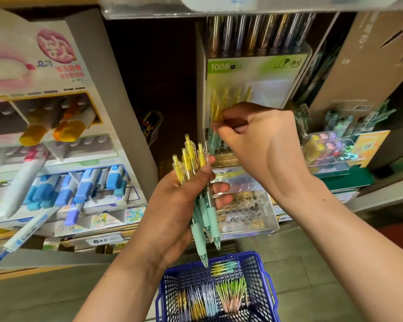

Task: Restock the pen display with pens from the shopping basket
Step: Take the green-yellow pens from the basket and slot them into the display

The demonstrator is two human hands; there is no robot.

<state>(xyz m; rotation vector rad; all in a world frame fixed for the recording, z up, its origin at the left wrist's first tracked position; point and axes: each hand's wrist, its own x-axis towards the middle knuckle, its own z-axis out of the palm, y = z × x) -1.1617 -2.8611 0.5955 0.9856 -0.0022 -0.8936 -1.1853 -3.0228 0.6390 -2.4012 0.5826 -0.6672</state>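
Left hand [177,201] palm up, fingers [222,188] curled round yellow-and-mint pens [189,163], right hand [256,142] raised at pen display [265,73], fingers pinching 1 yellow-topped pen [215,111], shopping basket [242,254] near.

shopping basket [259,275]: bottom edge cropped | basket pens [230,296]: blurred

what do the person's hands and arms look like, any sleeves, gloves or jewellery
Both are bare. The left hand and right hand wear no gloves and no rings that show. The left forearm and right forearm are uncovered to the frame's edge: no sleeve, watch or bracelet in view.
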